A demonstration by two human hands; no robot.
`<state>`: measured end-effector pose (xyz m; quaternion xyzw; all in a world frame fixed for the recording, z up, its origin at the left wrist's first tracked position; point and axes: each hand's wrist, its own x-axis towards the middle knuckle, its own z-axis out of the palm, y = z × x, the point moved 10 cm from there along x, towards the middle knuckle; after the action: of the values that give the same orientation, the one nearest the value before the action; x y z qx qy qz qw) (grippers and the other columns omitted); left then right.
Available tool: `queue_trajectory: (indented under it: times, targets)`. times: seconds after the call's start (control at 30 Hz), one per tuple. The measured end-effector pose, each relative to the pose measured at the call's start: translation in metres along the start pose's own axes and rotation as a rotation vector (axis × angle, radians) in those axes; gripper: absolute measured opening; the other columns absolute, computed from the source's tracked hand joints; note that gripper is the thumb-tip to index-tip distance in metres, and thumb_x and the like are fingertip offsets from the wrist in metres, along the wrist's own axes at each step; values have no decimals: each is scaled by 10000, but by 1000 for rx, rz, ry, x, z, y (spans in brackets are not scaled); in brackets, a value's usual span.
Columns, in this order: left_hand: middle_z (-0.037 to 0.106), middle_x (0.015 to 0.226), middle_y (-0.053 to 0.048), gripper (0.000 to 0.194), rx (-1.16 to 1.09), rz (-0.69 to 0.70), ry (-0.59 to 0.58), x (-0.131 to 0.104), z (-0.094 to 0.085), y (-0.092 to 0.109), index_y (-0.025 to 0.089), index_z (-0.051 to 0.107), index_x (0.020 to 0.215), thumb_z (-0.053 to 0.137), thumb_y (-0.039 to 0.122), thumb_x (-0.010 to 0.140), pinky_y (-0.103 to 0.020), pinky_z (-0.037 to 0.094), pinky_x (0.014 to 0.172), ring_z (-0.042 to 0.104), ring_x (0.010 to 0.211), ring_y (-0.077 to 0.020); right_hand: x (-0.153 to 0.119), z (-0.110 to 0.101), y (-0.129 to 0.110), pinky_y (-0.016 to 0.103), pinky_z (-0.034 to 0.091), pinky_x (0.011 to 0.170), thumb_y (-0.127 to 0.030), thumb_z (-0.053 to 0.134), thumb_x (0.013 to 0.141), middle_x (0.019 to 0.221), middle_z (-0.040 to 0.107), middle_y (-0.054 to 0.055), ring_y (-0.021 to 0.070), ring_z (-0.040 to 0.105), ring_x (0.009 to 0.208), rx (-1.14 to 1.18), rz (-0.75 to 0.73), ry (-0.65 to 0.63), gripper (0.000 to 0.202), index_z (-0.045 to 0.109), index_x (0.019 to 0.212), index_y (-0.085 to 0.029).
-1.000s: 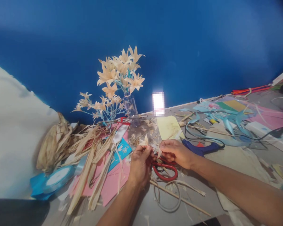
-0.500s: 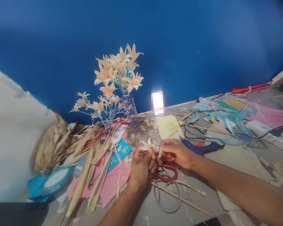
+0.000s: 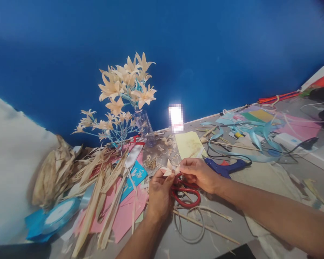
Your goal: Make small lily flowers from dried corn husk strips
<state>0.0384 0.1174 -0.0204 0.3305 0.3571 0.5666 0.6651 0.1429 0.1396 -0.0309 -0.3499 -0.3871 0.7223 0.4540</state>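
Pinched in my left hand (image 3: 160, 192) is a small cream flower (image 3: 168, 168) with pointed petals, seemingly of dried husk. My right hand (image 3: 202, 173) closes its fingertips on a pale petal (image 3: 177, 169) right against the flower's side. Whether the two pieces touch is hard to make out. Just under both hands lie red-handled scissors (image 3: 187, 198), their blades hidden. A blue glue gun (image 3: 226, 167) rests to the right, beyond my right wrist.
Finished cream flowers (image 3: 126, 81) stand in a clear bottle (image 3: 143, 124) at the back. Dried husks (image 3: 91, 208), pink paper (image 3: 124, 219) and a ribbon roll (image 3: 61, 214) cover the left. A stick (image 3: 207, 227), wire loop (image 3: 190, 241) and yellow sheet (image 3: 189, 144) lie around.
My right hand has moved left, bringing the petal up to the flower in my left hand. The whole view has shifted slightly.
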Motion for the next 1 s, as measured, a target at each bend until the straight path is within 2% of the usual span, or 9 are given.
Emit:
queue_trajectory:
  times: [0.1,0.2,0.3,0.37,0.5,0.6,0.7,0.87,1.0]
  targets:
    - [626,656,27,281,3,0,25,3,-7,-1,169,602,774,851,266,684,-208,450,577,547,570,-92,-5,-4,-25,210,255,464,-419,797,691,561,522,-58,65,382,471,-285,-13,-10,308,658,769,-156]
    - [582,627,48,302,52,15,71,6,-18,0,172,584,754,854,287,686,-188,426,555,518,553,-76,-22,-19,-82,239,397,606,-322,716,784,762,665,3,123,568,670,-818,-185,4,172,710,867,-173]
    - [562,613,55,301,102,23,95,7,-23,2,178,578,760,839,318,709,-186,419,547,498,545,-74,-52,-52,-126,269,424,671,-245,585,859,800,686,14,154,602,724,-1256,-321,162,117,691,849,-198]
    - [560,608,54,314,116,10,99,6,-23,1,180,573,759,842,331,702,-187,421,545,497,546,-77,-68,-68,-125,294,432,705,-152,550,837,886,696,37,185,617,791,-1512,-328,146,180,686,939,-210]
    - [574,616,48,332,101,-28,98,6,-20,-5,177,572,744,859,327,668,-191,424,539,500,538,-78,-83,-89,-90,376,427,805,-47,575,744,984,684,101,278,597,954,-1932,-297,57,322,678,1014,-187]
    - [583,631,47,304,99,-22,88,8,-21,-7,178,585,763,850,303,678,-190,424,542,503,541,-75,-85,-95,-73,408,417,840,-41,568,757,1100,663,123,302,573,1023,-2020,-307,72,363,673,1072,-189]
    - [574,630,53,284,118,-8,89,10,-23,-6,183,592,780,837,296,692,-190,421,537,508,543,-78,-85,-95,-72,421,417,834,-21,524,768,1164,638,129,309,566,1039,-2035,-333,121,372,682,1051,-203]
    - [575,618,54,316,132,-10,117,12,-26,-4,180,594,757,856,320,651,-191,421,521,508,527,-78,-87,-99,-79,486,424,909,-51,543,750,1283,593,149,338,558,1117,-1943,-452,147,369,677,1059,-200]
    - [568,612,59,331,129,-17,116,13,-24,-3,179,592,760,862,329,638,-193,420,520,503,519,-75,-87,-106,-97,460,460,936,-104,552,770,1213,651,148,306,609,1081,-1725,-560,232,348,649,1096,-180]
